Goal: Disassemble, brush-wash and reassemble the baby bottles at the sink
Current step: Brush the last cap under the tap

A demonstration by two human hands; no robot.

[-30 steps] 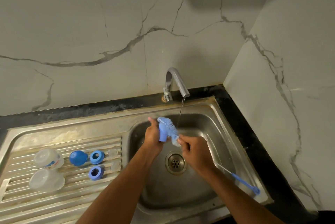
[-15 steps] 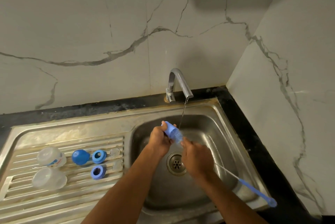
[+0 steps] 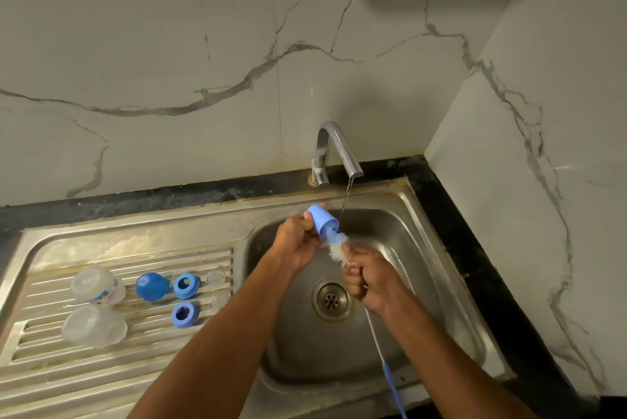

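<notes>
A steel sink (image 3: 437,250) sits in the corner of a black tabletop (image 3: 475,249), hemmed in by grey-veined marble walls (image 3: 169,45) behind and to the right. A thin stream of water runs from the curved tap (image 3: 334,150) into the basin, above the drain (image 3: 330,299).

On the ribbed drainboard (image 3: 51,374) at the sink's left end lie two clear bottles (image 3: 96,286) near its left edge, then a blue cap (image 3: 152,287), two blue rings (image 3: 186,285) and two clear teats (image 3: 215,278) toward the basin.

Over the basin's far side, just left of the stream, the left hand (image 3: 298,244) grips a light blue cap (image 3: 322,221), its open mouth tilted toward the right hand (image 3: 366,279). That hand is clenched round the bottle brush (image 3: 339,249) just behind the bristles, whose tip sits in the cap's mouth; the blue-tipped wire handle trails to the sink's near edge.
</notes>
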